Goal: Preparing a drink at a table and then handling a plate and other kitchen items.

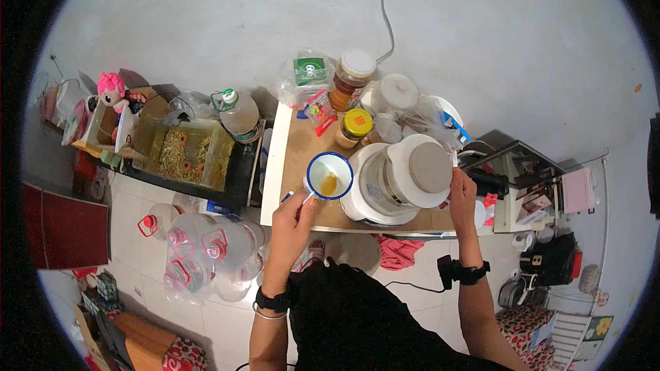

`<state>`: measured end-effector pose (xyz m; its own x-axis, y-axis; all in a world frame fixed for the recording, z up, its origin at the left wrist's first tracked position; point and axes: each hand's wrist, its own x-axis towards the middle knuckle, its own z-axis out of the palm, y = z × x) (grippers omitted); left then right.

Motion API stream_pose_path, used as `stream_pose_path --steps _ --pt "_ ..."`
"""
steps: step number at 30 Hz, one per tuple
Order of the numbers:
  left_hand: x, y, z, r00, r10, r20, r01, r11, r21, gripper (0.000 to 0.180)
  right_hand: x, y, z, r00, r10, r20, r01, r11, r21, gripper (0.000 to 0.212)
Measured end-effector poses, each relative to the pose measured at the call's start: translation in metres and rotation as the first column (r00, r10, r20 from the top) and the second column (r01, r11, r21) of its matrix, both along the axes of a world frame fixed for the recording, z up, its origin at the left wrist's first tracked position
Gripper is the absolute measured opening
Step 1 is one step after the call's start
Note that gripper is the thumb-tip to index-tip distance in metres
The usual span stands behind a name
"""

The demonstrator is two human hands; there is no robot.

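Observation:
A white enamel mug (316,165) with a blue rim is in my left hand (294,216), its fingers closed at the handle side. Inside the mug lies a small amber patch (329,183). Beside it, a glass electric kettle (377,182) with a white and beige lid (430,168) leans toward the right over its white base (357,206). My right hand (463,191) is closed at the kettle's right side, where the handle is mostly hidden by the lid and fingers. Behind the mug stands a small jar (354,128) with a yellow lid.
At the back of the table (276,165) stand a tall brown jar (349,81), a white-lidded container (399,93) and plastic bags (433,113). To the left are a large water bottle (239,117) and a fish tank (189,154). Empty jugs (230,251) crowd the floor.

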<state>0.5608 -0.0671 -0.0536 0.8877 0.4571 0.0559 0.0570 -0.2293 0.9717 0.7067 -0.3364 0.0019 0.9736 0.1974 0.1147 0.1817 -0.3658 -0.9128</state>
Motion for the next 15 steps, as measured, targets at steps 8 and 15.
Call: stream_pose_path --steps 8,15 --pt "-0.004 0.008 0.025 1.000 0.001 -0.023 0.000 0.998 0.055 0.021 0.005 0.005 -0.015 0.981 -0.188 0.046 0.180 0.972 0.152 0.034" --pt "-0.005 0.014 0.035 1.000 0.009 -0.017 -0.007 0.993 0.119 0.021 0.003 0.020 0.023 0.978 -0.154 0.143 0.132 0.979 0.154 0.028"
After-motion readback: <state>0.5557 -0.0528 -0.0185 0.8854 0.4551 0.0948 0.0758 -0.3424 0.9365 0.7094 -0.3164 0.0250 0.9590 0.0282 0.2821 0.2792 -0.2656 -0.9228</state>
